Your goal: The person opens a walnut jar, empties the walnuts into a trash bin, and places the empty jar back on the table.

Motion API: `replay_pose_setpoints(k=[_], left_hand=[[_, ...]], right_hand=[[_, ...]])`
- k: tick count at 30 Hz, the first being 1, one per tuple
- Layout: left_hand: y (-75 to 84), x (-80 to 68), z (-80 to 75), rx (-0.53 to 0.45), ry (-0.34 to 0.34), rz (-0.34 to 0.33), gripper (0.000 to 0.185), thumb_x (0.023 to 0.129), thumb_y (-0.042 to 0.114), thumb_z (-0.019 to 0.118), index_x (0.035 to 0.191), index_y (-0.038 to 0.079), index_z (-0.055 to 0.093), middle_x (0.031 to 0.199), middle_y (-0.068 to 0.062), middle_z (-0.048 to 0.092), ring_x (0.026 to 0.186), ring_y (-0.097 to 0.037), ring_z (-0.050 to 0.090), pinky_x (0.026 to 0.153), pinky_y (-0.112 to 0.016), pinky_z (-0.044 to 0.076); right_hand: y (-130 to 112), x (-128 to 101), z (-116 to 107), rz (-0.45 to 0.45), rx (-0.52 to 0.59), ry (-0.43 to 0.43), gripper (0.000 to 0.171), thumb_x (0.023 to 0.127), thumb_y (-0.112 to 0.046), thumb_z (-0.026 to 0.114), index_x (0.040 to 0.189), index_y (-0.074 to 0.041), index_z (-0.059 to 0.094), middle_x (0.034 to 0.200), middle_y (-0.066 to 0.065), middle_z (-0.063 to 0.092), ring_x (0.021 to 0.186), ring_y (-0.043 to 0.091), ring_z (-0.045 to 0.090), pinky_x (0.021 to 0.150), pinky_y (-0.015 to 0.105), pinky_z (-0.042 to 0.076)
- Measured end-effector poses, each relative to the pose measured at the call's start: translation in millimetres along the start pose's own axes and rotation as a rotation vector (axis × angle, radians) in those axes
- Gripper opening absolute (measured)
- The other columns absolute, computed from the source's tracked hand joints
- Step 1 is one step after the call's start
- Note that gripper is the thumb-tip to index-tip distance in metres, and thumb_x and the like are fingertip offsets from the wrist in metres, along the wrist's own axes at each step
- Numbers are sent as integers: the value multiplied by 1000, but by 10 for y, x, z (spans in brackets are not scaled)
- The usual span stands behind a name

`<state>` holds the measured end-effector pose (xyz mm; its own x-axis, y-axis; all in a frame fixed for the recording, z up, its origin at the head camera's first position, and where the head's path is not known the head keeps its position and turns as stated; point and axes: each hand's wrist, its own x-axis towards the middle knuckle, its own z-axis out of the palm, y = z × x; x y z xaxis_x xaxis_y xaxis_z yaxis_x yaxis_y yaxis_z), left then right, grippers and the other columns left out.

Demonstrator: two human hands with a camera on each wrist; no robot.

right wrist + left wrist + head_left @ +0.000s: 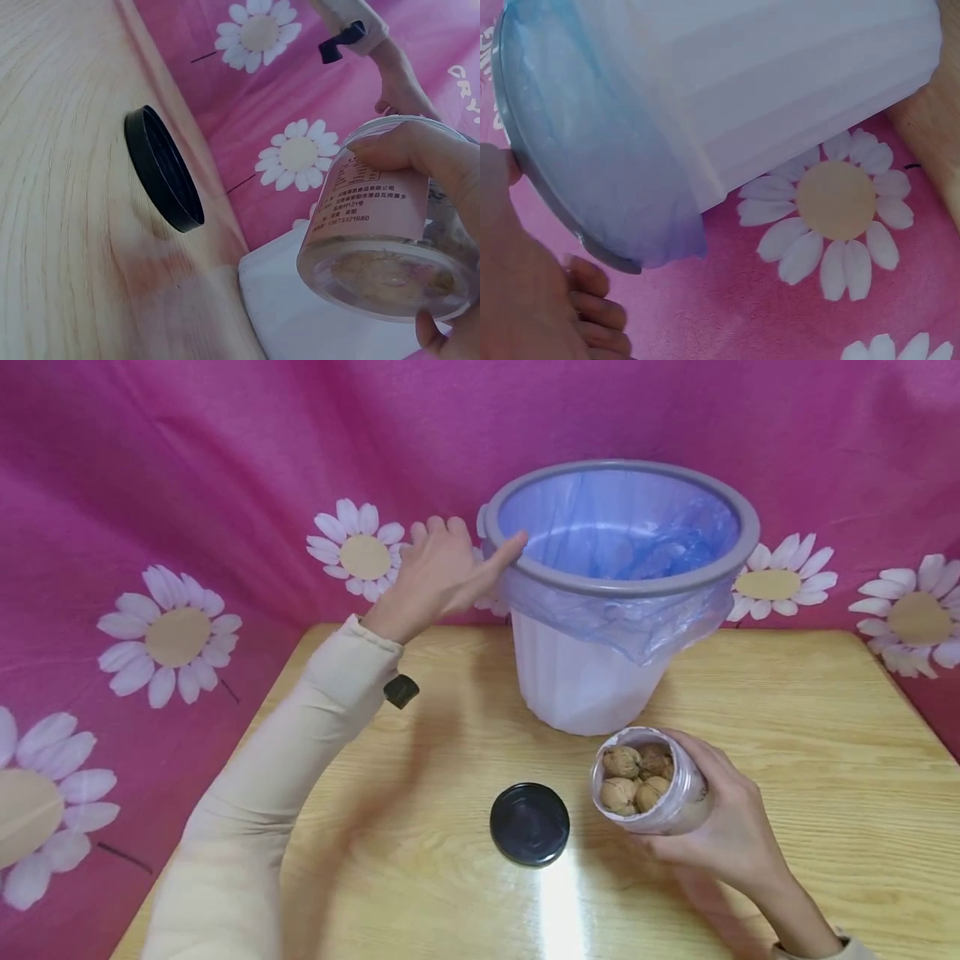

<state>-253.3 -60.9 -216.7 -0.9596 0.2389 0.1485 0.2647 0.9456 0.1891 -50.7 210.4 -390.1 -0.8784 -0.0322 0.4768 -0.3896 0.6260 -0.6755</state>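
Observation:
My right hand (723,814) grips a clear jar (686,806) around its side, tilted so its mouth faces the head camera. Several walnuts (621,762) show inside it. In the right wrist view the jar carries a pink printed label (375,196). My left hand (442,572) is at the left rim of a white bin (585,668). Its thumb lies over the grey rim (637,585), and its loosely bent fingers are apart from the rim. A bluish plastic bag (652,622) lines the bin and hangs over the outside.
A black jar lid (529,824) lies on the wooden table (420,877), left of the jar. Behind the table hangs a magenta cloth (247,435) with white daisies. A small black piece (401,691) is by the left sleeve (300,743), at the wrist.

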Motion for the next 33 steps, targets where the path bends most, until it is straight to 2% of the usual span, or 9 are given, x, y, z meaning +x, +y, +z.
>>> replay_pose_setpoints(k=[3, 6, 11, 14, 17, 20, 24, 29, 33], left_hand=[[21, 32, -53, 26, -108, -34, 100, 81, 85, 14, 124, 1, 47, 106, -12, 42, 100, -28, 34, 84, -37, 34], [65, 77, -54, 16, -189, -39, 98, 83, 83, 12, 128, 3, 45, 108, -11, 40, 101, -26, 31, 87, -36, 29], [58, 119, -29, -9, -234, -42, 88, 88, 77, 15, 128, 4, 45, 111, -10, 43, 103, -26, 33, 93, -37, 26], [38, 122, -29, -44, -259, -16, 84, 90, 73, 16, 127, 5, 48, 110, -11, 49, 102, -27, 38, 93, -38, 31], [19, 106, -38, -119, -295, 3, 78, 92, 68, 18, 124, 7, 54, 104, -9, 58, 97, -25, 45, 85, -36, 38], [21, 83, -47, -177, -323, -4, 70, 93, 63, 18, 118, 12, 58, 93, -3, 66, 85, -20, 49, 73, -33, 41], [62, 70, -53, -200, -326, -6, 63, 92, 58, 18, 104, 15, 62, 84, 4, 70, 76, -16, 50, 67, -31, 40], [127, 51, -49, -172, -286, -12, 63, 92, 57, 15, 101, 18, 64, 82, 7, 70, 86, -17, 54, 71, -32, 40], [158, 2, -50, -160, -245, -35, 65, 92, 57, 15, 99, 17, 65, 84, 2, 67, 87, -19, 54, 70, -33, 40]], right_hand=[[-8, 13, -18, 11, 23, 13, 118, 28, -7, 98, 137, -20, 54, 124, -4, 59, 108, 1, 49, 89, 9, 34], [-19, 33, -90, 14, 23, 44, 117, 28, -3, 97, 136, -17, 55, 124, -11, 57, 108, 0, 50, 89, 8, 34], [-55, 98, -232, 24, 10, 76, 116, 28, 1, 96, 136, -14, 55, 122, -20, 55, 104, -1, 50, 86, 7, 35], [-81, 129, -323, 36, -4, 96, 117, 27, 2, 95, 136, -14, 56, 120, -22, 55, 102, -1, 50, 83, 7, 34], [-106, 171, -400, 42, 2, 120, 116, 28, 5, 94, 135, -13, 56, 120, -21, 56, 102, -1, 51, 83, 7, 35], [-131, 207, -463, 60, 12, 131, 113, 30, 5, 95, 135, -14, 56, 119, -17, 59, 103, 1, 52, 83, 8, 36], [-154, 219, -531, 99, 20, 144, 111, 32, 5, 95, 135, -16, 57, 118, -14, 61, 103, 2, 53, 83, 9, 37], [-153, 207, -575, 127, 28, 170, 111, 33, 7, 95, 135, -15, 57, 118, -12, 61, 103, 3, 53, 83, 9, 37], [-151, 219, -572, 130, 44, 189, 110, 33, 7, 95, 134, -14, 57, 117, -13, 61, 102, 4, 53, 83, 8, 38]])
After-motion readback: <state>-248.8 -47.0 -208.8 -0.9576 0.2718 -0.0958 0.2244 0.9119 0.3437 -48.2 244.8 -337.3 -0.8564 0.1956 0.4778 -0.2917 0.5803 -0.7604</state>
